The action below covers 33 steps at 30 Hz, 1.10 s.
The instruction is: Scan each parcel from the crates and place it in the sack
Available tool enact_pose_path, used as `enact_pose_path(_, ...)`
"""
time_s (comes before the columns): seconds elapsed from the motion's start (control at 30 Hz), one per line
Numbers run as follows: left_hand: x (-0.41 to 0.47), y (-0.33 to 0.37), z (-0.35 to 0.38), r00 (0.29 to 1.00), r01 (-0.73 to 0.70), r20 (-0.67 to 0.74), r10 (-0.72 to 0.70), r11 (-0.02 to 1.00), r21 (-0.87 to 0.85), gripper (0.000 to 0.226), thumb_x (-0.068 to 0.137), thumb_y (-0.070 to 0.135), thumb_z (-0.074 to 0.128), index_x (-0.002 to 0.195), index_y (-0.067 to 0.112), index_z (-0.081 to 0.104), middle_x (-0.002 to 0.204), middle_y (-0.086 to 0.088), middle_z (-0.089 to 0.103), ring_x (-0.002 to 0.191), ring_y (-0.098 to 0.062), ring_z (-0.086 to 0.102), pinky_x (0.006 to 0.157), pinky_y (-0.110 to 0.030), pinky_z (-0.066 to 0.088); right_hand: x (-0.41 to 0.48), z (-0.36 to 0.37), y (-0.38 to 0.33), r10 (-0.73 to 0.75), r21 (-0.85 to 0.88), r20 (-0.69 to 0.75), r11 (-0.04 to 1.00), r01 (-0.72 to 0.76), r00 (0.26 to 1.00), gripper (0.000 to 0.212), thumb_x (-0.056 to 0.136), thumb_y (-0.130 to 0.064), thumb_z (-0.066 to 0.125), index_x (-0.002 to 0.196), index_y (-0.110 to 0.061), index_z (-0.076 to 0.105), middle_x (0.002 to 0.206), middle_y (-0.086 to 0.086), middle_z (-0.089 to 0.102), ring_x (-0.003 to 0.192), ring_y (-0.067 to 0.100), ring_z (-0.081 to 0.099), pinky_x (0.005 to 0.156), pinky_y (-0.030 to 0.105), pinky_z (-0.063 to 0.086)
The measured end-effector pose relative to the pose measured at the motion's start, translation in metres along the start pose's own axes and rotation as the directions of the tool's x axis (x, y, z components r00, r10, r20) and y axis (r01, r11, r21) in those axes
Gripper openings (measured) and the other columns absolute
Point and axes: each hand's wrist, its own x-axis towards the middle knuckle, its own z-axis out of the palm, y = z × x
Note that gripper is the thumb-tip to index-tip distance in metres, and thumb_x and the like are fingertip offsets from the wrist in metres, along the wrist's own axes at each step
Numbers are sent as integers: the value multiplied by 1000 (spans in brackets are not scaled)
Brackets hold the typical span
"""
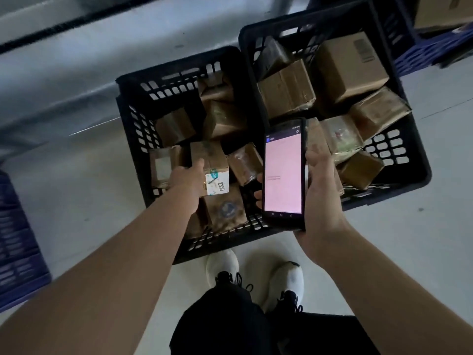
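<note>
Two black plastic crates stand side by side on the floor, the left crate (133, 119) and the right crate (414, 165), each holding several brown cardboard parcels. My left hand (188, 179) reaches into the left crate and grips a small brown parcel (208, 156) with a white label reading 2350. My right hand (321, 180) holds a black handheld scanner (282, 175) upright over the gap between the crates, its screen glowing pale pink. No sack is in view.
A blue crate (18, 242) stands at the left edge. More blue crates (430, 49) and a cardboard box (440, 11) sit at the top right. My white shoes (256, 272) stand on pale floor just in front of the crates.
</note>
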Motion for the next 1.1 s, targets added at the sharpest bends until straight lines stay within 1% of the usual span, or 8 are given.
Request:
enact_pose_path(0.1,23,-6,10,996,75,46,-73,996,-54,52,101,53,62,140,20,54,105,-8,70,81,-23,62,69,-36,49,18,-1,11,9,-51,-19,999,-10,1000,52,95,-68,46,118,-32,75,119,15,78,111,38,73,108,57,54)
enact_pose_path(0.2,34,-10,11,995,71,72,-66,995,-74,39,101,56,59,126,26,59,103,-7,74,91,-25,69,96,-46,53,27,-6,15,14,-56,-13,998,-15,1000,59,98,-66,43,116,-22,78,116,22,77,99,38,74,98,52,55)
enact_pose_path(0.3,22,-8,1,989,82,131,-62,985,-154,27,103,52,57,108,26,63,103,-7,75,93,-24,70,92,-44,55,21,-7,10,15,-35,-4,999,-15,1000,56,107,-55,38,110,-18,79,106,27,77,84,37,71,84,49,54)
enact_pose_path(0.4,2,-3,-19,968,158,234,-92,945,-286,42,100,55,60,114,17,70,108,-11,77,103,-28,71,88,-43,57,2,-2,1,17,-2,23,1000,-17,1000,57,106,-56,37,123,-16,74,113,31,74,86,37,71,82,49,55)
enact_pose_path(0.57,-55,14,-60,946,179,323,-41,893,-412,50,97,53,58,121,12,73,118,-16,76,116,-32,67,107,-49,49,-49,6,-25,26,-30,60,999,-24,998,58,104,-55,36,130,-15,71,118,25,75,93,34,71,77,42,55)
enact_pose_path(0.67,-102,30,-88,926,173,377,23,862,-477,49,98,50,55,126,14,72,121,-17,76,123,-34,65,113,-51,45,-92,13,-47,37,15,93,999,-38,995,65,103,-55,38,129,-4,68,101,20,74,89,35,65,83,47,49)
enact_pose_path(0.97,-273,88,-175,880,-6,392,267,834,-552,53,94,37,61,142,17,61,125,-18,75,125,-37,66,113,-51,46,-239,27,-129,-59,2,175,998,60,983,58,98,-59,42,116,-15,74,101,16,77,90,33,72,86,48,56)
enact_pose_path(1.1,-349,104,-209,854,-100,353,382,786,-610,42,95,33,57,134,19,63,125,-17,75,124,-36,67,117,-51,43,-303,17,-167,-107,7,239,994,108,965,61,92,-65,44,119,-21,75,109,19,79,93,38,74,80,46,57)
